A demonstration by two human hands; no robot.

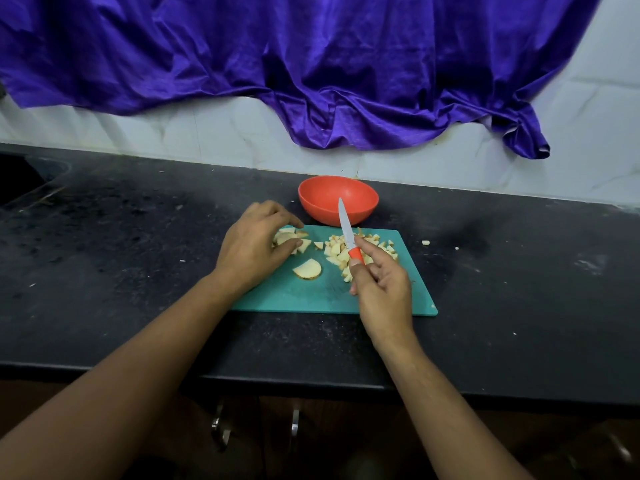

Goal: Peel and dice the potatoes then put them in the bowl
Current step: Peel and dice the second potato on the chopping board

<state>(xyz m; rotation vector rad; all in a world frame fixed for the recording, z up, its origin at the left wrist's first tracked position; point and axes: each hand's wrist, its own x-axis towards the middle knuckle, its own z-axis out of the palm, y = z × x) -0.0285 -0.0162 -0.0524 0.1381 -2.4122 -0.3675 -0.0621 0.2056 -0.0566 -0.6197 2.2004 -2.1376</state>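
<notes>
Dicing is the step in hand, and it looks well along. On the green cutting board (311, 296) the left hand (252, 247) curls its fingers and thumb round a small stack of potato slices (291, 237) at the board's far left corner, holding them together. The right hand (381, 289) grips the orange handle of a knife (347, 230), whose blade points away from the person, raised over a pile of diced potato (341, 252) on the right half of the board. A half-round slice (307, 269) lies alone between the hands, and one stray cube (425, 242) sits on the dark counter (138, 271) just off the board's right edge. The red bowl (332, 213) stands just behind the board and appears empty. Next, probably, the blade must swing over to the held stack and cut it across, with the fingertips tucked back from the edge; the lone slice and the transfer to the bowl remain.
</notes>
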